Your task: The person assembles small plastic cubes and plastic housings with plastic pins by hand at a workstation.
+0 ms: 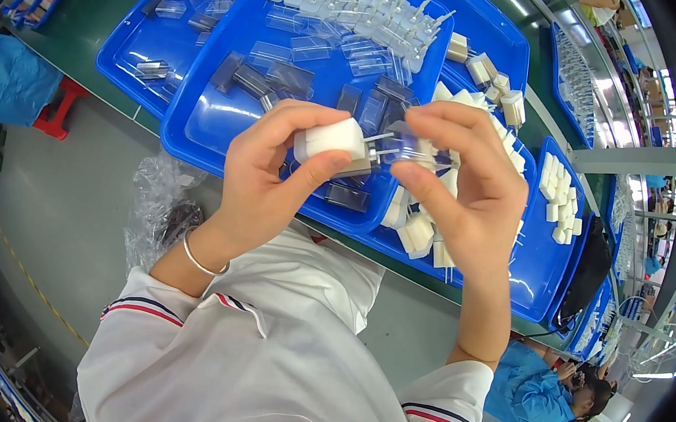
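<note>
A white plug adapter with metal prongs is gripped between the thumb and fingers of my left hand. Its prongs point right, toward my right hand. Between the thumb and fingertips of that hand is a clear plastic cover, somewhat blurred, at the prong ends. Whether the cover surrounds the prongs or only meets their tips, I cannot tell. Both hands are above a blue tray holding clear plastic covers. More white adapters lie beneath and beside my right hand.
White pieces with upright metal pins line the tray's far end. Another blue tray stands at the left, and white blocks fill part of one at the right. A red stool and a person in blue are nearby.
</note>
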The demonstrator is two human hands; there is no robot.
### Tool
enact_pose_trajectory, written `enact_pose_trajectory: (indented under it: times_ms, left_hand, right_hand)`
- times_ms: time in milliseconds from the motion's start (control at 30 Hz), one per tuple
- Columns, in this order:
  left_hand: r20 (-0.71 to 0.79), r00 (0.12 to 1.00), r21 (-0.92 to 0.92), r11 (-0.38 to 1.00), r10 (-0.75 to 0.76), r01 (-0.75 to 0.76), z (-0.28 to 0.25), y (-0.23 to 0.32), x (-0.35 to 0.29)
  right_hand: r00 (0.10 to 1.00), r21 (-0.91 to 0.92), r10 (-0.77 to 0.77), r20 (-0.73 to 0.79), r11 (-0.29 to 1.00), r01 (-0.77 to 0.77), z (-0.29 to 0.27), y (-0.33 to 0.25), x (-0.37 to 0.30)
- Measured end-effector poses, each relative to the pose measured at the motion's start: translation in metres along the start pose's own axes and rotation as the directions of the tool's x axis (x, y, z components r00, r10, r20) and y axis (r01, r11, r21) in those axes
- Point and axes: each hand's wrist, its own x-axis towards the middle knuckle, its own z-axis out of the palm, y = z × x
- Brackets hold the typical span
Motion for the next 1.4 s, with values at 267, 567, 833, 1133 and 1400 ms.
enact_pose_trajectory:
  times_ms: [267, 567, 833, 1133, 1400]
  left_hand:
    - [0.014, 0.992, 0.146, 0.982, 0.123, -0.124, 0.003, -0.001, 0.004]
    - [0.033, 0.986, 0.154, 0.974, 0.160, -0.164, 0.010, 0.003, 0.002]
    - [0.092, 0.995, 0.045, 0.999, 0.027, -0.031, 0.011, 0.015, 0.002]
    - [0.193, 0.981, 0.267, 0.963, -0.014, -0.038, 0.007, 0.033, 0.008]
    - [0.328, 0.900, 0.017, 0.954, -0.287, 0.298, -0.007, 0.042, 0.020]
  right_hand:
    - [1.000, -0.051, -0.017, -0.016, 0.999, 0.016, -0.007, -0.008, -0.005]
    - [0.999, -0.114, -0.024, 0.036, 0.993, 0.028, 0.006, -0.001, -0.006]
    - [0.984, 0.059, -0.148, -0.102, 0.986, 0.154, 0.012, 0.016, -0.021]
    - [0.936, 0.037, -0.300, -0.184, 0.950, 0.311, 0.023, 0.025, -0.028]
    - [0.990, 0.068, -0.108, -0.087, 0.991, 0.114, 0.014, 0.019, -0.029]
